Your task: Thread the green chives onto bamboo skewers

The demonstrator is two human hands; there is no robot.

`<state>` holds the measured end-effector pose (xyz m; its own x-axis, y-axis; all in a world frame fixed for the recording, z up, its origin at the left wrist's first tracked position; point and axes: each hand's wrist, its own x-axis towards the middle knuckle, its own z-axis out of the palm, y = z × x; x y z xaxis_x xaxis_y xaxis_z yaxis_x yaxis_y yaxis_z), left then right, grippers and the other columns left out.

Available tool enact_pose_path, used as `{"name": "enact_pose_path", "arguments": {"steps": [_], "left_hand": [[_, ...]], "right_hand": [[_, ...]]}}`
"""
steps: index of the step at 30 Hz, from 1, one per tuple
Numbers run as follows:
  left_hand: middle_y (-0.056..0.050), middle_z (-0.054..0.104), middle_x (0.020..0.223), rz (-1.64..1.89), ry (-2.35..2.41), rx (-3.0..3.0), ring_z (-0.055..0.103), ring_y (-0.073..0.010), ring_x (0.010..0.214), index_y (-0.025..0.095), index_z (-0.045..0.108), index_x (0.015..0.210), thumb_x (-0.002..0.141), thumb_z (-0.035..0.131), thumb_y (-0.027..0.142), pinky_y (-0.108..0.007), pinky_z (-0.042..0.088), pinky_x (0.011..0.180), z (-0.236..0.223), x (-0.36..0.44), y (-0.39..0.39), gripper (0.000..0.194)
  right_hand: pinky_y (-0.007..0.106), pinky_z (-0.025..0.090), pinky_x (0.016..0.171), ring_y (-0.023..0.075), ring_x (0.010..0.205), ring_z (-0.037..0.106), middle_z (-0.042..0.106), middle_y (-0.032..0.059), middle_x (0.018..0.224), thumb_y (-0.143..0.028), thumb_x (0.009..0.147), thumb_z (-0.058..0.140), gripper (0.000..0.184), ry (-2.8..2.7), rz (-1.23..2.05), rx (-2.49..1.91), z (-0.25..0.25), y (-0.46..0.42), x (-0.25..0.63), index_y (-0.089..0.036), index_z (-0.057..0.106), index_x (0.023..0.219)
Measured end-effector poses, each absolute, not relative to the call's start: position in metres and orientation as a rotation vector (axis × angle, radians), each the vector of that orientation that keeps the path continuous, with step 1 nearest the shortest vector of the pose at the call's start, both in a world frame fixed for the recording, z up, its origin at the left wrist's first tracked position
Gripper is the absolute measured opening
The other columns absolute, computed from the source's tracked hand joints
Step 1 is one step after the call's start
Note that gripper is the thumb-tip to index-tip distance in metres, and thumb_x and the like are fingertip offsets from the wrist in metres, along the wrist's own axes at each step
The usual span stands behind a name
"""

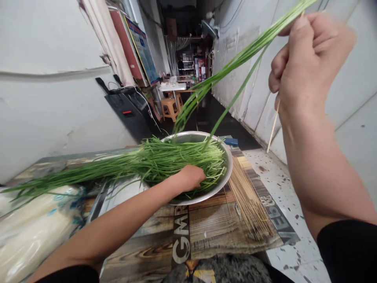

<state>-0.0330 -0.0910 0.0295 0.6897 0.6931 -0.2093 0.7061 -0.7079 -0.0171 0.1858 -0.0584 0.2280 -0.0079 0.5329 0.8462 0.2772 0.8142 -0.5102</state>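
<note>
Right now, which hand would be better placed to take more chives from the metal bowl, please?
Probably the left hand: it is down among the chives in the metal bowl. The right hand is raised and holds a bunch of chives and a thin wooden skewer.

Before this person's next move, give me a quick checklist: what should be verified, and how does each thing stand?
1. Right grip closed on the raised greens: ok.
2. Thin stick in that same grip: ok, its end juts out below.
3. Raised greens free of the pile: cannot tell; their lower ends hang in front of or against it.
4. Left grip firm on the pile: cannot tell, its fingertips are hidden.
5. Pile wholly inside the bowl: not ok, long leaves trail out past the left side.
6. Spare sticks laid out on the table: ok, right of the bowl.
</note>
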Motion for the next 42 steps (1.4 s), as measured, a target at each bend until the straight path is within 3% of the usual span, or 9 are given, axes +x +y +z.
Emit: {"name": "enact_pose_path", "arguments": {"steps": [2, 5, 9, 14, 17, 23, 31, 38, 42], "left_hand": [[-0.013, 0.065, 0.077, -0.321, 1.129, 2.899, 0.063, -0.0236, 0.074, 0.014, 0.067, 0.072, 0.074, 0.058, 0.015, -0.029, 0.044, 0.062, 0.011, -0.028, -0.084, 0.01], [-0.013, 0.063, 0.078, -0.257, 1.142, 2.952, 0.061, -0.0209, 0.069, 0.013, 0.064, 0.07, 0.078, 0.049, 0.009, -0.029, 0.044, 0.062, -0.003, -0.027, -0.083, 0.018], [-0.011, 0.062, 0.074, -0.148, 1.192, 2.913, 0.06, -0.0191, 0.067, 0.012, 0.063, 0.07, 0.083, 0.045, 0.017, -0.028, 0.043, 0.061, 0.005, -0.031, -0.096, 0.023], [-0.004, 0.069, 0.08, 0.02, 1.104, 2.784, 0.063, -0.0155, 0.074, 0.023, 0.07, 0.088, 0.085, 0.044, 0.021, -0.022, 0.043, 0.066, 0.046, -0.049, -0.113, 0.026], [-0.001, 0.071, 0.096, 0.189, 1.244, 2.627, 0.064, -0.0164, 0.082, 0.03, 0.065, 0.109, 0.085, 0.046, 0.026, -0.025, 0.045, 0.074, 0.079, -0.072, -0.105, 0.031], [-0.006, 0.071, 0.083, 0.835, 1.673, 2.241, 0.063, -0.0208, 0.079, 0.02, 0.073, 0.092, 0.077, 0.057, 0.032, -0.029, 0.043, 0.072, 0.111, -0.09, -0.06, 0.025], [0.001, 0.058, 0.06, 1.335, 0.894, 1.231, 0.052, -0.0085, 0.058, 0.017, 0.064, 0.103, 0.071, 0.067, 0.022, -0.023, 0.043, 0.061, 0.116, -0.063, -0.067, 0.033], [0.005, 0.047, 0.049, 1.77, 0.914, 0.818, 0.044, -0.0057, 0.05, 0.015, 0.053, 0.089, 0.092, 0.028, 0.011, -0.023, 0.041, 0.058, 0.171, -0.137, -0.064, 0.026], [0.008, 0.043, 0.046, 2.192, 1.159, 0.862, 0.038, -0.004, 0.044, 0.016, 0.049, 0.095, 0.085, 0.029, 0.0, -0.018, 0.035, 0.053, 0.195, -0.155, -0.061, 0.028]], "right_hand": [[0.018, 0.023, 0.04, 0.0031, 0.035, 0.034, 0.04, -0.0064, 0.051, -0.024, 0.091, 0.035, 0.023, -1.367, 0.2, -0.659, 0.215, -0.063, 0.176, -0.019, 0.053, 0.078], [0.017, 0.022, 0.036, 0.0037, 0.03, 0.03, 0.037, -0.009, 0.044, -0.03, 0.091, 0.036, 0.024, -1.33, 0.411, -0.773, 0.165, -0.062, 0.163, -0.018, 0.052, 0.078], [0.02, 0.032, 0.043, 0.0087, 0.04, 0.042, 0.045, -0.0046, 0.045, -0.036, 0.091, 0.038, 0.032, -1.555, 0.421, -1.039, 0.073, -0.048, 0.162, -0.016, 0.058, 0.076], [0.025, 0.037, 0.06, 0.0173, 0.065, 0.058, 0.066, 0.0061, 0.072, -0.029, 0.088, 0.039, 0.031, -1.779, 0.15, -1.386, 0.009, -0.035, 0.179, -0.015, 0.067, 0.088], [0.024, 0.038, 0.061, 0.0181, 0.066, 0.058, 0.067, 0.0067, 0.075, -0.028, 0.087, 0.038, 0.031, -1.753, 0.197, -1.431, 0.001, -0.038, 0.185, -0.015, 0.067, 0.089], [0.023, 0.037, 0.06, 0.0148, 0.059, 0.052, 0.059, 0.0021, 0.065, -0.031, 0.09, 0.034, 0.031, -1.734, 0.315, -1.224, 0.002, -0.053, 0.174, -0.016, 0.061, 0.085], [0.023, 0.036, 0.052, 0.0137, 0.049, 0.049, 0.054, -0.0003, 0.052, -0.034, 0.085, 0.039, 0.031, -1.551, 0.551, -1.229, -0.005, -0.017, 0.181, -0.014, 0.063, 0.082], [0.023, 0.034, 0.047, 0.0129, 0.043, 0.048, 0.054, -0.0007, 0.047, -0.033, 0.081, 0.041, 0.03, -1.529, 0.647, -1.289, -0.023, -0.003, 0.194, -0.014, 0.063, 0.074], [0.024, 0.038, 0.053, 0.0157, 0.052, 0.054, 0.061, 0.0029, 0.056, -0.033, 0.081, 0.043, 0.031, -1.575, 0.51, -1.338, -0.021, -0.004, 0.194, -0.014, 0.067, 0.079]]}}
